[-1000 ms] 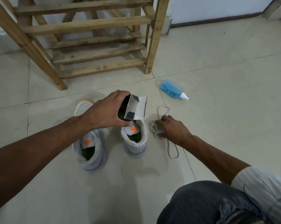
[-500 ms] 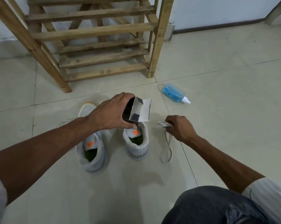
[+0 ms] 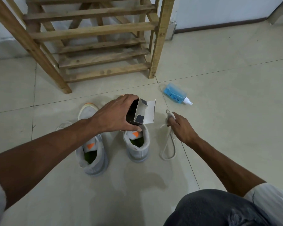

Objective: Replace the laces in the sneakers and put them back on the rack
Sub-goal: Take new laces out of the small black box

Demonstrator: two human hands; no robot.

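Tiles of a pale floor carry everything here. Toward its far edge, left of the middle, stands the wooden rack, slatted, with its legs on the tiles in front of the wall. Nearer, a thin stray lace shows on the floor just beside the left sneaker, partly hidden by the forearm. That sneaker is grey-white, with an orange tab on the tongue and a green insole, and its toe points to the far edge.

The left hand hangs over the right sneaker, with fingers and thumb curled round a small dark box whose white flap stands open. The thumb tip is close to the sneaker's collar, but whether it touches cannot be told. This sneaker stands just beside its mate, apart from it and pointing the same way.

Right of it lies the white lace. One long loop rests on the tiles, and its far part is bunched up in the right hand, which pinches the bundle in curled fingers a little above the floor.

Beyond that hand, nearer the far edge, a blue spray bottle lies on its side, with its white nozzle pointing right. At the near edge, toward the right corner, a knee in dark jeans juts in.
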